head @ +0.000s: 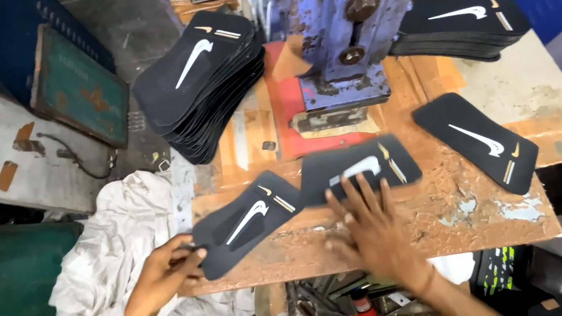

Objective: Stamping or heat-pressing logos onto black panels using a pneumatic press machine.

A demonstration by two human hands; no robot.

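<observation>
Currently the left hand (160,276) pinches the near end of a flat black printed piece (246,223) lying on the worn desk (446,220), thumb on top, fingers curled under the edge that overhangs the desk's front; that grip is closed on it. Right hand (372,229) lies flat, fingers spread, pressing on a second black piece (357,166) just beside the first, under the blue press (344,36); palm open, grasping nothing. A third piece (479,141) sits apart to the right; stacks of the same rest at back left (204,82) and back right (465,24). Judgement: thin, light, flexible sheets, likely foam or rubber, matte and not slippery, not fragile. Best taken at an overhanging end or slid by flat palm; avoid smearing the white print.
</observation>
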